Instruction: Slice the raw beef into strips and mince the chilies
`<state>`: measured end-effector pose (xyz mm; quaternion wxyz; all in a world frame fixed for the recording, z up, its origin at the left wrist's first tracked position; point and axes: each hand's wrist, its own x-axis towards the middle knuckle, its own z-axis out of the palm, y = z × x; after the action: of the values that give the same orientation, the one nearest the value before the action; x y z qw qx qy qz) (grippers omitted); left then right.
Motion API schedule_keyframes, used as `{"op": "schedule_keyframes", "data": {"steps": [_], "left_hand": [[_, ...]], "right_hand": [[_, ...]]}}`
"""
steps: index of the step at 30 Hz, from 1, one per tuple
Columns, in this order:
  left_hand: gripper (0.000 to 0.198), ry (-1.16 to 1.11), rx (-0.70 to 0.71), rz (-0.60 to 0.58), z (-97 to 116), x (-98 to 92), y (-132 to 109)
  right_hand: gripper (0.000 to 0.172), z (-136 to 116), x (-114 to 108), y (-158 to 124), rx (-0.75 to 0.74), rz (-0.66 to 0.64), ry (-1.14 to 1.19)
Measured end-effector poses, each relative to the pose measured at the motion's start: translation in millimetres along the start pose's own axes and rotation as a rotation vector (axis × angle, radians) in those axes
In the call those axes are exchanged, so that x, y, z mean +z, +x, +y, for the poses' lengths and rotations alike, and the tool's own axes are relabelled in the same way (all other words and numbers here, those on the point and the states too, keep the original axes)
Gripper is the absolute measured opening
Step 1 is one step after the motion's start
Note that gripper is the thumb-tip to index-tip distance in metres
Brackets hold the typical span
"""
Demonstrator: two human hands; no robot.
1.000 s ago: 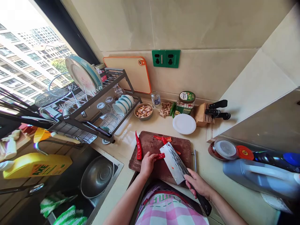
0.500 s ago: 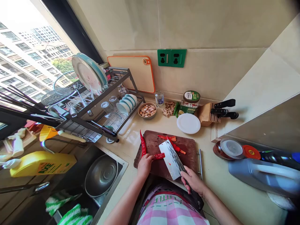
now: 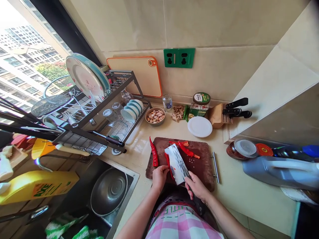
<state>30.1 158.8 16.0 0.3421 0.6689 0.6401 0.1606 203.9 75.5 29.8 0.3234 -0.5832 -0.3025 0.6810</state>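
Observation:
A steel cleaver (image 3: 177, 165) is gripped by its dark handle in my right hand (image 3: 196, 186), its blade slanting over the brown cutting board (image 3: 203, 169). My left hand (image 3: 159, 177) has its fingers pinched on a red chili pepper (image 3: 171, 168) along the blade's left edge; the blade hides part of this pepper. Beside my left hand, a whole red chili (image 3: 154, 152) lies on the board's left side. Beyond the blade are a split chili (image 3: 188, 151) and a flat red chili strip (image 3: 184, 143). Pale seeds are scattered on the board near them.
Behind the board stand a bowl of garlic cloves (image 3: 155, 116), ginger (image 3: 178, 113), green chilies (image 3: 185, 113), a white plate (image 3: 199, 126) and a knife block (image 3: 216, 116). A dish rack (image 3: 129, 132) and sink (image 3: 136, 176) are left; bottles and jars (image 3: 281, 169) lie right.
The pepper under my left hand has turned from lying crosswise to pointing away from me. My left hand has shifted right, closer to the blade, and the cleaver has moved slightly left.

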Motion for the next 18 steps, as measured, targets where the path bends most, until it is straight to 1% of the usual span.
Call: {"op": "schedule_keyframes", "data": {"steps": [5, 8, 11, 15, 18], "left_hand": [[0.015, -0.016, 0.035, -0.009, -3, 0.8, 2], [0.014, -0.027, 0.052, -0.051, -3, 0.0, 5], [0.014, -0.026, 0.055, -0.077, -4, -0.7, 6], [0.014, -0.048, 0.079, -0.072, -6, -0.3, 6], [0.013, -0.084, 0.094, -0.052, -9, 0.9, 6]], "right_hand": [[0.021, -13, 9, -3, 0.020, 0.082, -0.175], [0.021, -21, 10, -4, 0.020, 0.090, -0.320], [0.020, -26, 12, -5, 0.051, 0.093, -0.395], [0.019, -24, 21, -3, 0.076, 0.107, -0.392], [0.020, -17, 34, 1, 0.063, 0.146, -0.453]]}}
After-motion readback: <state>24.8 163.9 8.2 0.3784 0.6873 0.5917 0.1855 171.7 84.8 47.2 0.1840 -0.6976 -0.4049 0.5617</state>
